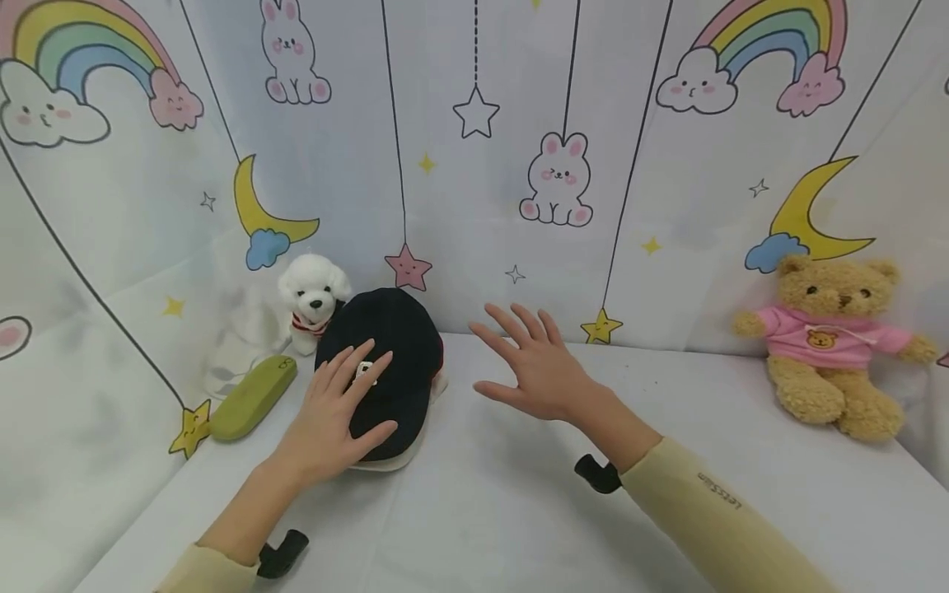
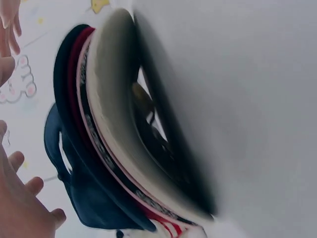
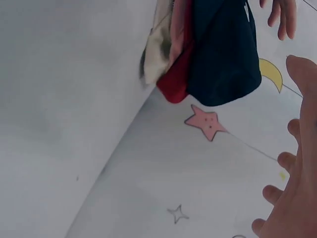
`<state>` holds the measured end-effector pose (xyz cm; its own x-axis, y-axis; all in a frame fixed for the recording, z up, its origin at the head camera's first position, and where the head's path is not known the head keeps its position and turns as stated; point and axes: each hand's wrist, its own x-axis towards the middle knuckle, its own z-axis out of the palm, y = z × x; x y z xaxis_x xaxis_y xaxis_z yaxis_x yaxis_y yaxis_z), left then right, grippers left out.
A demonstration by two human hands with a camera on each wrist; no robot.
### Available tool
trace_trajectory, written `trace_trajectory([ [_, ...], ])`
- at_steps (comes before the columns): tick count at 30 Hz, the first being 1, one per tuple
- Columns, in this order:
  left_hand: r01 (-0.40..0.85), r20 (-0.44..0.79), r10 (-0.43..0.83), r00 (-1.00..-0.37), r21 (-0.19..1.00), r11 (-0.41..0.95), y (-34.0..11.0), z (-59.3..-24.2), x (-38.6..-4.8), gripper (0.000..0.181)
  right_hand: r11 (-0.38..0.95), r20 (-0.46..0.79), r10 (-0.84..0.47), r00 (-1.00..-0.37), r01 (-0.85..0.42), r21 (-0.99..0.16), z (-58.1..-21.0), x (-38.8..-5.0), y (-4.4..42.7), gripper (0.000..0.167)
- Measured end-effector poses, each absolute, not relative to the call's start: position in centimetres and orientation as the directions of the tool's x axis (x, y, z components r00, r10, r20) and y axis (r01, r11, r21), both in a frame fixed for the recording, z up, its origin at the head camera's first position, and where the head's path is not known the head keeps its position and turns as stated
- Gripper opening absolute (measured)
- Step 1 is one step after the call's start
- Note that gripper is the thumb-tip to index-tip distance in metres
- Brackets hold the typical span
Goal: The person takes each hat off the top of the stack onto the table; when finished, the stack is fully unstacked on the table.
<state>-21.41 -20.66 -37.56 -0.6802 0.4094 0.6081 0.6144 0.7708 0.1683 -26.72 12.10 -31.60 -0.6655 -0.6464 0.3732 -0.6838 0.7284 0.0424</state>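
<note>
A stack of caps lies on the white table, a dark navy cap (image 1: 393, 329) on top. From the side, the left wrist view shows a red cap, a patterned band and a cream cap (image 2: 111, 89) beneath the navy one (image 2: 67, 99). My left hand (image 1: 337, 416) is spread above the near left part of the stack; whether it touches cannot be told from the head view, while the left wrist view shows a gap. To the right of the caps my right hand (image 1: 537, 366) hovers with fingers straight and apart, holding nothing.
Behind the caps sits a white plush dog (image 1: 315, 296). A green case (image 1: 254, 398) lies at the left, near the cloth backdrop. On the far right a teddy bear (image 1: 834, 346) in a pink top sits against the backdrop (image 1: 504, 49).
</note>
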Motion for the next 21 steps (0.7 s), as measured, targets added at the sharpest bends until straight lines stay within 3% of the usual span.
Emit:
trace_trajectory([
  [10, 0.528, 0.61, 0.241, -0.755, 0.348, 0.775, -23.5, -38.1, -21.1, 0.089, 0.74, 0.325, -0.636, -0.7, -0.673, 0.0, -30.5, -28.5, 7.0, 0.08],
  [21, 0.405, 0.474, 0.108, -0.874, 0.589, 0.699, -26.2, -39.7, -21.2, 0.095, 0.711, 0.298, -0.607, -0.737, -0.671, -0.212, -30.7, -30.6, 3.0, 0.083],
])
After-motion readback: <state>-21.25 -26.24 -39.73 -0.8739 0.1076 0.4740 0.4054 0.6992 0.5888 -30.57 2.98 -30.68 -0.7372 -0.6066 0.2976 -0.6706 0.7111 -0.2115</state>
